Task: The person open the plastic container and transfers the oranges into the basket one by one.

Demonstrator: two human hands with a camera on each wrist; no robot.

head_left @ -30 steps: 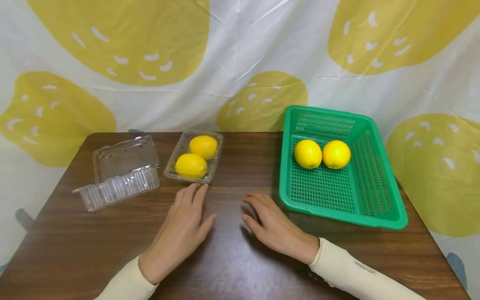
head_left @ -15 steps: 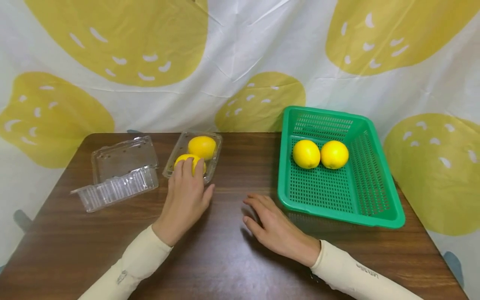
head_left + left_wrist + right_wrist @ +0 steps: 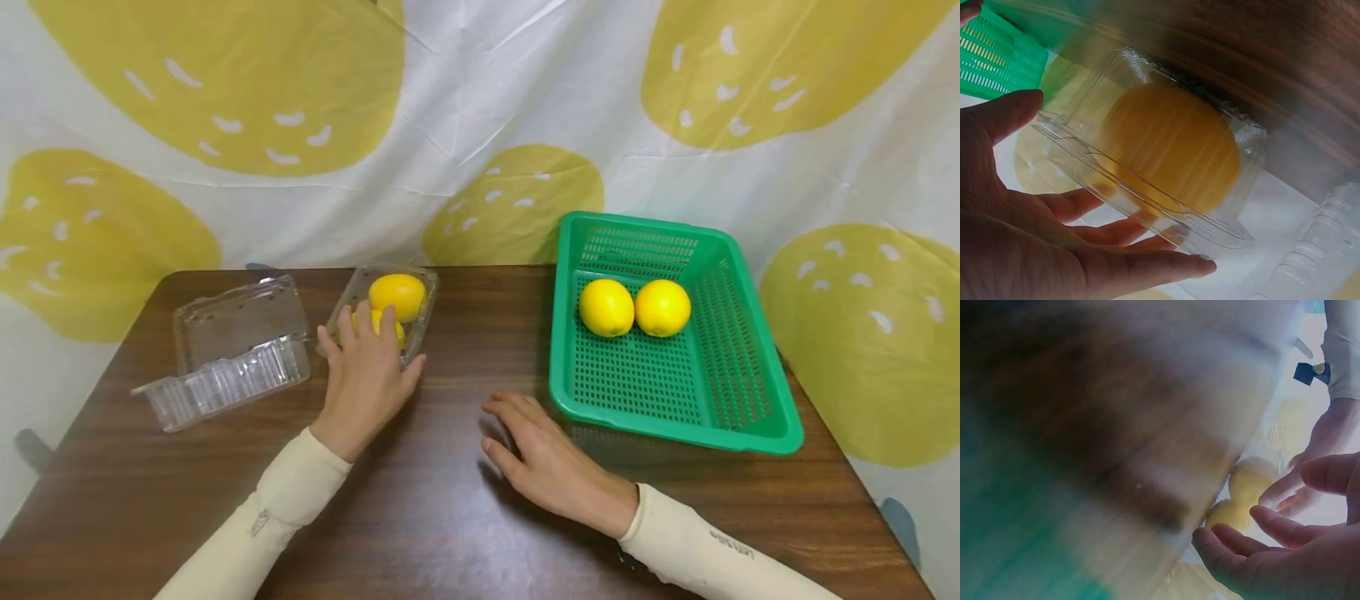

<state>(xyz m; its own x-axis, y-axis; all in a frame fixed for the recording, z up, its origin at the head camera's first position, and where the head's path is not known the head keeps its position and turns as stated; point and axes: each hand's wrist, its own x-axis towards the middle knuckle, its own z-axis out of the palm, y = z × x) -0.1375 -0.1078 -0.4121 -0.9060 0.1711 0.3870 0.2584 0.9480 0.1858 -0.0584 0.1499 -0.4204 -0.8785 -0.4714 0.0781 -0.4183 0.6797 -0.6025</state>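
My left hand [image 3: 363, 375] lies over the near end of a lidded clear plastic clamshell box [image 3: 426, 321]. Two round yellow fruits [image 3: 397, 296] are inside it, the nearer one partly covered by my fingers. In the left wrist view, fairly straight fingers spread across the lid, with the thumb at one rim of the box [image 3: 1235, 150] and the little finger at the opposite one; a fruit [image 3: 1172, 150] shows through the plastic. My right hand [image 3: 555, 467] holds nothing, fingers loosely bent above the table, left of a green basket [image 3: 675, 437].
Two similar yellow fruits [image 3: 607, 308] sit side by side in the basket. Left of the lidded box stands another clear clamshell [image 3: 225, 379] with its lid folded back. Brown table [image 3: 465, 550] meets a fruit-patterned cloth [image 3: 495, 92] at the back.
My left hand has reached forward from in front of the lidded box to over it, and its fingers have spread across the lid. The right hand has stayed almost still.
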